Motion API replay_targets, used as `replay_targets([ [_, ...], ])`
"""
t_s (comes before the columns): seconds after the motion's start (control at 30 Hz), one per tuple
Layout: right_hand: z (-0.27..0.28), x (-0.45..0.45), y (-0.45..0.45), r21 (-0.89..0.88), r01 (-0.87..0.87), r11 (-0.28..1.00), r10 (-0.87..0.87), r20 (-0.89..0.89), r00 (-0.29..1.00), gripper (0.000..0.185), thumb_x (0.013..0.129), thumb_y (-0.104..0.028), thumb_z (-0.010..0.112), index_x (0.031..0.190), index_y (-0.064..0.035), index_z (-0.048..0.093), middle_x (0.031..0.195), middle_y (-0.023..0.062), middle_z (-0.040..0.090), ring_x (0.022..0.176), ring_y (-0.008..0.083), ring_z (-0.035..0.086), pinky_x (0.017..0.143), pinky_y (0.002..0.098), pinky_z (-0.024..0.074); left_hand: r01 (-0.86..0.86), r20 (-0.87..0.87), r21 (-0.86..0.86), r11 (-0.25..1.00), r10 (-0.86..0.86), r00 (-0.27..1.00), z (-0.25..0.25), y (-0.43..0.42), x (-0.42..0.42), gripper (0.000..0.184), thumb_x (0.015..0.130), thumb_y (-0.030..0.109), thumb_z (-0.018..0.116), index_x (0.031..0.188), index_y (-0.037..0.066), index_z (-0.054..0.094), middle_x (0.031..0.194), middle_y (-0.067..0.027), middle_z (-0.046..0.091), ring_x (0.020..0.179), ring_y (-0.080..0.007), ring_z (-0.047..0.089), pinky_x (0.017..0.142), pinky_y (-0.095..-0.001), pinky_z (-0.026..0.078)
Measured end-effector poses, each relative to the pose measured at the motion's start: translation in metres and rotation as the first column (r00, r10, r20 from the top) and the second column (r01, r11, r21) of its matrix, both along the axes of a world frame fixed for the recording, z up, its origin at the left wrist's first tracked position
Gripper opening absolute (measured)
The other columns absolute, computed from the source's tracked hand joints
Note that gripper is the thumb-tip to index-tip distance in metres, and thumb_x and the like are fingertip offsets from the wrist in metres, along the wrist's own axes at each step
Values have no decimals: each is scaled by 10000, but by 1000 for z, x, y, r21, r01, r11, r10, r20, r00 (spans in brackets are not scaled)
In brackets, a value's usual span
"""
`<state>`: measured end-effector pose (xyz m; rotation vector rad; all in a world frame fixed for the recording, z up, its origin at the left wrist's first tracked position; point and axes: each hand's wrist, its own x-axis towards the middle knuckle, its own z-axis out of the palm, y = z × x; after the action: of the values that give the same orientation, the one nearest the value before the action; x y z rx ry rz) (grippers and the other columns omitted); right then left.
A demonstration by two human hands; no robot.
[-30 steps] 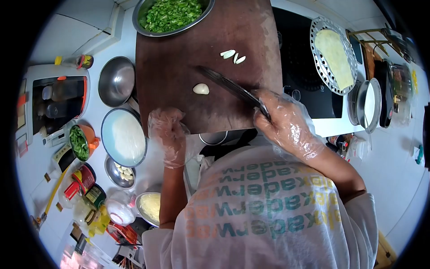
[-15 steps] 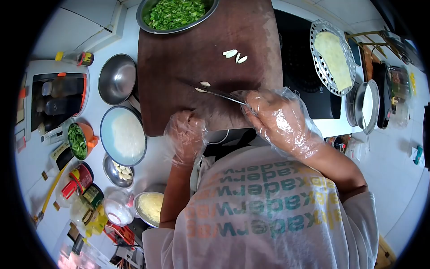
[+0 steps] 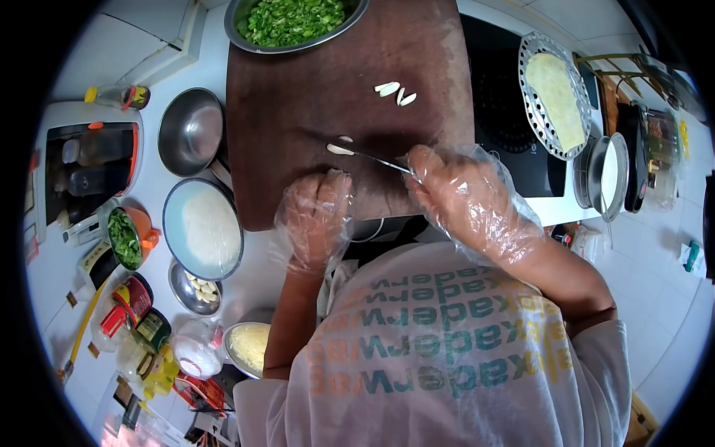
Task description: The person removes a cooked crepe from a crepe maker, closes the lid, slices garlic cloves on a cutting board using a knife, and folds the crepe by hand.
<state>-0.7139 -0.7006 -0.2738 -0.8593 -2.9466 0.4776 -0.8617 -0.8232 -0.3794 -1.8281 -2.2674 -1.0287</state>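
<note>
My right hand, in a clear plastic glove, is wrapped round the handle end of a knife. The thin blade points left over the chopping board. Pale garlic shows on both sides of the blade; whether it is cut through, I cannot tell. My left hand, gloved likewise, rests at the board's near edge with its fingers curled in, just below the garlic. Nothing shows in those fingers. Farther up the board lie several garlic pieces.
A metal bowl of chopped green peppers sits at the board's far end. To the left stand an empty metal pan, a blue-rimmed bowl and a small bowl of garlic cloves. A perforated tray lies over the black cooktop on the right.
My left hand has moved up and slightly right, closer to the garlic. The knife has stayed over the garlic, while the view has shifted slightly.
</note>
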Motion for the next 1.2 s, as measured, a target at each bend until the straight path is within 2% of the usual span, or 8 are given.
replay_targets([
  [0.1, -2, -4, -1, 6, 24, 1000, -25, 33, 999, 161, 742, -76, 624, 837, -41, 498, 650, 156, 565, 583, 350, 578, 531, 418, 462, 10, -2, -12, 1000, -10, 1000, -3, -1, -1, 187, 733, 128, 689, 905, 108, 619, 843, -66, 564, 756, -241, 552, 679, -373, 447],
  [0.2, -4, -1, 0, 68, -8, 998, 5, 37, 999, 89, 730, -62, 579, 780, -45, 508, 646, 131, 588, 577, 282, 618, 504, 371, 486, 4, 13, 23, 1000, -4, 1000, -5, -1, 0, 210, 732, 125, 700, 925, 110, 618, 845, -64, 563, 758, -238, 553, 682, -373, 447],
  [0.4, 4, 9, 2, -23, 34, 999, -35, -57, 998, 125, 751, -80, 599, 817, -45, 498, 630, 138, 560, 572, 323, 594, 500, 391, 468, -32, -9, 7, 999, 33, 999, 0, 2, 1, 195, 754, 126, 706, 935, 92, 642, 836, -92, 586, 730, -255, 559, 664, -379, 460],
  [0.5, 12, 11, 0, 26, 12, 1000, -10, -51, 999, 141, 732, -70, 606, 810, -44, 492, 619, 122, 545, 566, 301, 592, 495, 388, 462, -16, -25, 4, 1000, 16, 1000, 0, 2, 1, 201, 765, 139, 695, 955, 96, 647, 833, -88, 581, 735, -257, 554, 668, -381, 457],
  [0.6, 12, 11, -1, 40, -36, 999, 38, -61, 997, 139, 719, -67, 606, 794, -48, 492, 613, 109, 535, 558, 279, 589, 490, 375, 460, 3, -41, 26, 1000, -2, 999, -6, 1, 0, 320, 737, 99, 706, 1048, 110, 629, 845, -69, 553, 751, -234, 543, 686, -377, 452],
  [0.8, 5, 9, -2, 44, -53, 998, 55, -42, 998, 118, 723, -67, 596, 772, -52, 489, 603, 88, 530, 545, 254, 583, 495, 358, 463, -32, -90, -32, 999, 29, 996, -11, -2, 1, 314, 731, 112, 714, 1035, 83, 640, 858, -96, 550, 791, -264, 552, 716, -399, 462],
  [0.9, 1, 10, -1, 34, -51, 998, 53, -85, 995, 114, 717, -71, 595, 761, -53, 491, 598, 81, 529, 536, 240, 582, 493, 353, 465, -32, -60, -32, 999, 30, 998, -10, -1, 1, 226, 773, 169, 680, 971, 68, 641, 848, -112, 573, 764, -277, 551, 684, -403, 453],
  [1.2, 1, 10, 0, 101, -75, 992, 82, -66, 994, 111, 693, -60, 592, 757, -48, 502, 591, 72, 533, 529, 211, 589, 472, 324, 473, -32, -37, -40, 999, 30, 999, -11, -3, 1, 247, 753, 165, 670, 976, 65, 636, 908, -132, 568, 826, -295, 542, 737, -429, 445],
])
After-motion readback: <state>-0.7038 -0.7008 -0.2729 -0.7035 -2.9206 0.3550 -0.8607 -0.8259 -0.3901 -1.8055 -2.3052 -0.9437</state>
